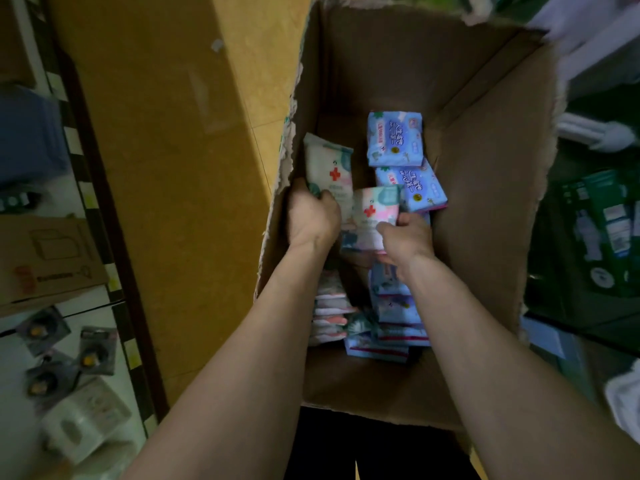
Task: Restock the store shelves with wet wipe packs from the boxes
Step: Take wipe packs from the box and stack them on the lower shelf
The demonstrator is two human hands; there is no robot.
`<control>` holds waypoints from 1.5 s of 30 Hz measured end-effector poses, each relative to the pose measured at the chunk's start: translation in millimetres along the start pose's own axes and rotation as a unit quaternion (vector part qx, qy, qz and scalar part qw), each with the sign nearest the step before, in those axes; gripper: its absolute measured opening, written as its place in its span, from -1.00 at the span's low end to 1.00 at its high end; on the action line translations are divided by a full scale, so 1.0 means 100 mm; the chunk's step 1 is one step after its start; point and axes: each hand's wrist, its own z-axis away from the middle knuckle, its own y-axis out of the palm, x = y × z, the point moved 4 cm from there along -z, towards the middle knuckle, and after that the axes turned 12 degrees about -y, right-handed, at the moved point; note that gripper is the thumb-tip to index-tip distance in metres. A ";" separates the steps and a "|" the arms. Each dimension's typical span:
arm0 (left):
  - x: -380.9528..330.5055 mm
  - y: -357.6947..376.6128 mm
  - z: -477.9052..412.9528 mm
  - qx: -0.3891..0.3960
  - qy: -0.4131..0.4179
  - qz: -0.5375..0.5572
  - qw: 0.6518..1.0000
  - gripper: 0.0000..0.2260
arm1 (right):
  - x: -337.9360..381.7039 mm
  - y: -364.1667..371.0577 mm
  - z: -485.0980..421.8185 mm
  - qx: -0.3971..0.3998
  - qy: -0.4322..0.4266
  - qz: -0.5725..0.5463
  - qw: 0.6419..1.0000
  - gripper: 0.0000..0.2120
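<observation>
- Nearest, inside the cardboard box (485, 202), stacked packs (391, 306) stand on edge in two rows beneath the forearms.
- The left hand (313, 216) has fingers and thumb curled round the lower end of a white pack (330, 168) with a red cross, close to the box's left wall.
- The right hand (408, 237) grips a pink pack (374, 209), also red-crossed, at mid-box, just beside the white one.
- Farther in, two blue packs (394, 138) lie flat on the box bottom, one overlapping the other.
</observation>
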 end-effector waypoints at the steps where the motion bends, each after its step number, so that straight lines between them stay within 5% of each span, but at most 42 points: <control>1: -0.07 -0.04 0.06 -0.010 0.022 -0.008 1.000 -0.70 | 0.21 -0.11 0.12 -0.020 -0.015 0.001 1.000 -0.93; 9: -0.62 -0.37 0.77 -0.041 0.120 0.016 0.992 -0.75 | 1.21 -0.70 0.70 -0.100 -0.183 -0.041 0.977 -0.76; 18: -0.66 -0.98 1.56 -0.083 0.112 0.200 0.970 -0.89 | 1.97 -1.13 1.49 -0.047 -0.286 -0.154 0.945 -0.78; 30: -0.32 -2.39 2.62 -0.176 0.136 0.391 0.893 -0.78 | 2.86 -0.64 2.96 0.177 -0.414 -0.186 0.873 -0.82; 45: 1.51 -4.66 3.38 -0.323 0.136 0.547 0.760 -0.91 | 2.70 0.89 5.51 0.409 -0.441 -0.163 0.782 -0.71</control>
